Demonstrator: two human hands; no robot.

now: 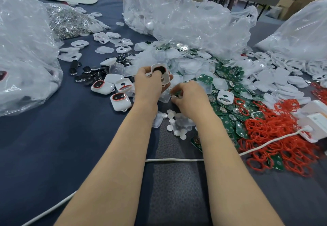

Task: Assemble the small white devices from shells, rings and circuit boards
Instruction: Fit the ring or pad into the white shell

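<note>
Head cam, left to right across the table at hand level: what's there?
Clear bag → black inserts → finished white devices → left hand gripping a white shell → right hand pinching a small green piece → green circuit boards → red rings.

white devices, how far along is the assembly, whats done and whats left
Early. Done: a few closed devices lie beside the left hand. In hand: it grips an open shell holding a dark insert; the right hand pinches what looks like a green board. Left: heaps of circuit boards, red rings and clear covers.
</note>
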